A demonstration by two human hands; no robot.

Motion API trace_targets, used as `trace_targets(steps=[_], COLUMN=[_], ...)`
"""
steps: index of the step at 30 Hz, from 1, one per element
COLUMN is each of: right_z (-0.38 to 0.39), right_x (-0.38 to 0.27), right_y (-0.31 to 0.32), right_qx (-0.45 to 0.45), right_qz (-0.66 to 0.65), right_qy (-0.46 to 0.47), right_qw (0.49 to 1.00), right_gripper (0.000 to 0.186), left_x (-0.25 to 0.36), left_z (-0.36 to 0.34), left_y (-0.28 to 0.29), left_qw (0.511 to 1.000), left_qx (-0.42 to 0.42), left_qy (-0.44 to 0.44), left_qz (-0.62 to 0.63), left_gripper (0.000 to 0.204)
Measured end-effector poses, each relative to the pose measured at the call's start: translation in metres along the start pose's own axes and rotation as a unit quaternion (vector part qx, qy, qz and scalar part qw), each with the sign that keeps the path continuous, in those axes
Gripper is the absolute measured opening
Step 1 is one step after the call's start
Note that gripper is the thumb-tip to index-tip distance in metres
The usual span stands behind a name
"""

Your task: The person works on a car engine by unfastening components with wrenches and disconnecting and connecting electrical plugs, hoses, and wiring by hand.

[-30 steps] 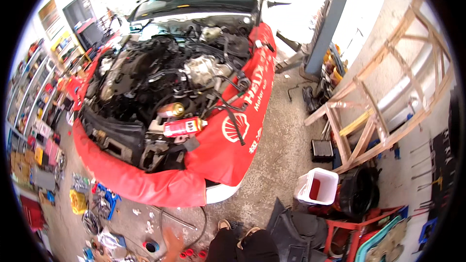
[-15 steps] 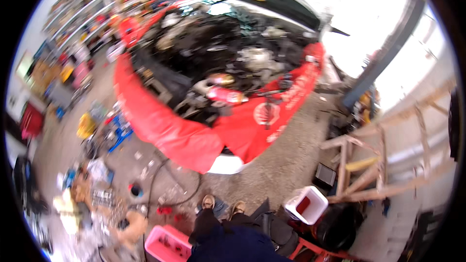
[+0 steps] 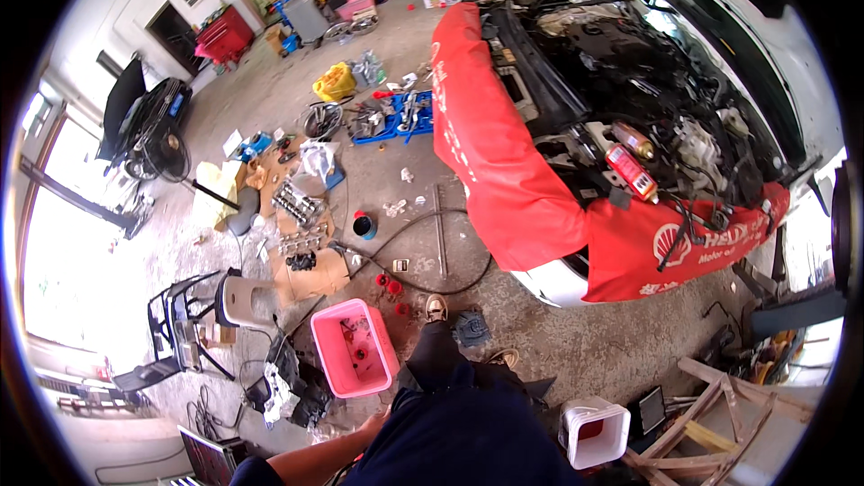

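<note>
My left hand (image 3: 375, 425) is low beside my dark-clothed body, its fingers mostly hidden; what it holds, if anything, I cannot make out. My right hand is out of view. Nearest the left hand is a pink plastic bin (image 3: 328, 342) with small dark parts inside. Beyond my shoes, a black hose (image 3: 417, 288) loops on the floor near a blue-and-black container (image 3: 364, 227), red round pieces (image 3: 393, 287) and metal engine parts (image 3: 297, 208) on cardboard (image 3: 319, 285).
A car with an open engine bay (image 3: 630, 54) wears a red cover (image 3: 486, 153) at right; cans (image 3: 630, 171) lie on it. Blue trays of tools (image 3: 373, 130) are ahead, a black frame (image 3: 193, 315) at left, a white bucket (image 3: 615, 433) and wooden frame (image 3: 733, 414) at lower right.
The view has swung left, moving the car to the right of the picture. The pink bin, the left side of the workshop and my left forearm have come into view.
</note>
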State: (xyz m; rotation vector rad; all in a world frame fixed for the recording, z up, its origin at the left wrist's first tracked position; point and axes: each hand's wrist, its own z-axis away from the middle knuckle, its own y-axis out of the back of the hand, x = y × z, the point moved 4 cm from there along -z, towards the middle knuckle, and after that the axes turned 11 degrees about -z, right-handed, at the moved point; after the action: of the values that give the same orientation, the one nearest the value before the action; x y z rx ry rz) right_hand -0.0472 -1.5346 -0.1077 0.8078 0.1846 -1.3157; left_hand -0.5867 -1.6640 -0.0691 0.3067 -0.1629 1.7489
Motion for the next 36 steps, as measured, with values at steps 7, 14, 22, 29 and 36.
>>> trace_targets(steps=[7, 14, 22, 29, 36], right_z=[-0.026, -0.047, -0.064, -0.104, -0.183], right_x=[-0.07, -0.155, -0.287, -0.401, -0.544], right_y=[-0.031, -0.113, -0.256, -0.38, -0.464], right_qx=[-0.022, -0.022, -0.051, -0.151, -0.229], right_qz=[0.048, 0.098, 0.146, 0.251, 0.353], right_qy=[0.025, 0.028, 0.066, 0.146, 0.218], right_qw=[0.998, 0.994, 0.986, 0.945, 0.881], right_gripper=[0.027, 0.026, 0.025, 0.025, 0.024], left_x=[-0.008, 0.066, 0.134, 0.205, 0.273], left_z=[-0.02, -0.04, -0.074, -0.056, -0.082], left_y=[0.042, 0.105, 0.21, 0.235, 0.203], left_qw=[0.979, 0.995, 0.987, 0.98, 0.935], left_qx=[0.041, 0.009, -0.144, -0.13, -0.044], left_qy=[-0.134, -0.091, -0.026, -0.003, -0.037], left_qz=[-0.149, -0.047, -0.065, 0.151, 0.35], left_gripper=[0.051, 0.052, 0.041, 0.031, 0.026])
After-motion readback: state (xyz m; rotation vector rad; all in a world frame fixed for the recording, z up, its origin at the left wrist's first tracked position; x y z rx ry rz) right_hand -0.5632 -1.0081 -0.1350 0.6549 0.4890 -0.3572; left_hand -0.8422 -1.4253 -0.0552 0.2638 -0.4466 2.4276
